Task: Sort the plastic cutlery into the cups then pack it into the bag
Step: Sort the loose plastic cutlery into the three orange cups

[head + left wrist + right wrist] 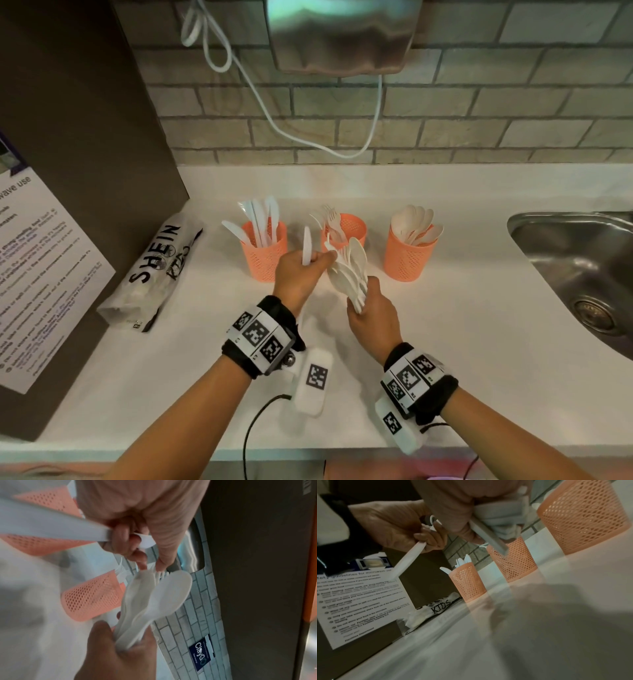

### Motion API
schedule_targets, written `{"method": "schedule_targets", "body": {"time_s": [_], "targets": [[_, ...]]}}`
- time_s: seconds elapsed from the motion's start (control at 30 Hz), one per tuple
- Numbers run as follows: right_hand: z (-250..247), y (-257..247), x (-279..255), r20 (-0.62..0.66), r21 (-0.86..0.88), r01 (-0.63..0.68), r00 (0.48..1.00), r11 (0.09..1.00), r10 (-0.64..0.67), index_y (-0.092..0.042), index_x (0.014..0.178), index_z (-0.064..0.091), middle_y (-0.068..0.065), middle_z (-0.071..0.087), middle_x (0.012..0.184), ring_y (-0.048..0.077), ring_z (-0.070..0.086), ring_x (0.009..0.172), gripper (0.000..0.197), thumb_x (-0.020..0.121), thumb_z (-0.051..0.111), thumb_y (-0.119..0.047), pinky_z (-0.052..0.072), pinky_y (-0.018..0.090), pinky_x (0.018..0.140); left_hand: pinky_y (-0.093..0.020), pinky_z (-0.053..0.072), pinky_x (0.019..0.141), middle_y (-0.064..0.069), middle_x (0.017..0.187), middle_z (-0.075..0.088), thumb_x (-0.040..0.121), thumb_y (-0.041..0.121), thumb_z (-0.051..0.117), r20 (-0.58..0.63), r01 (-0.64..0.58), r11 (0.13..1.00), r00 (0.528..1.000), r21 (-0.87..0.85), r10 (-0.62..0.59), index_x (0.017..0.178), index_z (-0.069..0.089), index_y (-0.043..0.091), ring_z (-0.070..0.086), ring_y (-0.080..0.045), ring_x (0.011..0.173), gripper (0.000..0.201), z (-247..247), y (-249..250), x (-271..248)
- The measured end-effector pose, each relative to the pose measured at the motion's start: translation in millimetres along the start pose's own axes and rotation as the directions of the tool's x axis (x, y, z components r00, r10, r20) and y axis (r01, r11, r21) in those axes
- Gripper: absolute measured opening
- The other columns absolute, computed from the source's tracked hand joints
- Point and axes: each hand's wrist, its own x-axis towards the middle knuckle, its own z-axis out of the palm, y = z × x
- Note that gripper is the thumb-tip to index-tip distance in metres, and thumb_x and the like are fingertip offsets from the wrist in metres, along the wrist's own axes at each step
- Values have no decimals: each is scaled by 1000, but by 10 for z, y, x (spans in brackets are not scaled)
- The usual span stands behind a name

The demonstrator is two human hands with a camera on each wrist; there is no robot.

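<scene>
Three orange mesh cups stand in a row on the white counter: a knife cup, a fork cup and a spoon cup. My left hand grips one white plastic knife, blade up, just in front of the knife cup. Its fingertips reach toward the top of a bundle of white spoons and forks. My right hand grips that bundle by the handles; the left wrist view shows the bundle too. A SHEIN bag lies flat at the left.
A steel sink is set into the counter at the right. A brown appliance with a printed notice blocks the left side. A white cable hangs on the brick wall behind. The counter's front edge runs under my forearms.
</scene>
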Motion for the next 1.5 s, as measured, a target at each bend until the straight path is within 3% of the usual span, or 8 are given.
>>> {"method": "schedule_targets", "body": {"time_s": [0.27, 0.47, 0.63, 0.77, 0.93, 1.13, 1.3, 1.5], "targets": [[40, 12, -43, 19, -44, 47, 999, 998, -46, -3, 113, 41, 15, 62, 89, 37, 59, 75, 31, 86, 53, -9, 36, 31, 57, -21, 39, 59, 2, 58, 53, 84, 8, 60, -60, -58, 997, 996, 51, 61, 56, 52, 15, 50, -9, 57, 30, 61, -37, 35], [40, 27, -48, 38, 0, 22, 999, 1000, -22, -2, 112, 41, 13, 60, 84, 36, 58, 74, 29, 85, 52, -9, 33, 29, 58, -1, 36, 53, 0, 72, 56, 89, 12, 51, -213, -199, 970, 951, 141, 226, 90, 56, 1, 50, -5, 63, 12, 2, 37, 179], [67, 28, -54, 48, 22, 4, 999, 1000, -5, -3, 110, 40, 5, 52, 79, 34, 58, 72, 28, 85, 52, -9, 34, 29, 57, -10, 44, 61, 3, 76, 57, 87, 18, 60, -113, -166, 984, 978, 71, 173, 99, 51, 8, 56, -12, 70, 18, 85, -15, 159], [76, 48, -40, 61, 61, -14, 998, 998, 10, -2, 110, 40, 6, 54, 82, 32, 56, 72, 29, 85, 54, -9, 34, 28, 58, -30, 50, 72, -6, 82, 66, 84, 18, 65, -36, -157, 984, 986, 83, 160, 94, 61, 7, 62, -19, 76, 15, 127, -71, 198], [54, 60, -27, 122, 204, -43, 992, 978, 18, 1, 112, 42, 6, 54, 83, 22, 50, 71, 29, 87, 55, -7, 35, 25, 56, -18, 42, 67, 3, 78, 61, 97, 14, 40, -26, -227, 973, 973, 32, 228, 73, 59, 16, 55, -6, 70, 31, 112, 96, 263], [94, 176, 1, 253, 425, -246, 956, 871, 146, -17, 110, 44, -9, 50, 74, 9, 48, 61, 27, 86, 56, -14, 40, 23, 59, -26, 41, 71, 1, 70, 61, 102, 26, 28, -174, -306, 949, 941, -72, 290, 67, 50, 18, 51, -12, 67, 42, -183, 428, 615], [-28, 127, 23, 358, 569, -361, 918, 739, 172, -12, 97, 48, 1, 44, 60, 7, 43, 38, 8, 92, 52, -7, 40, 23, 43, -6, 36, 55, 10, 60, 58, 102, 32, 25, -284, -359, 917, 873, 173, 396, 79, 54, 13, 52, 8, 54, 41, -607, 662, 1011], [-168, 35, 58, 471, 689, -500, 859, 525, 200, -16, 84, 47, -3, 35, 51, 8, 29, 36, 11, 92, 52, -11, 26, 19, 39, -33, 50, 72, 4, 69, 54, 100, 30, 35, -312, -286, 925, 881, 251, 356, 92, 52, 10, 55, -15, 63, 28, -873, 427, 1328]]}}
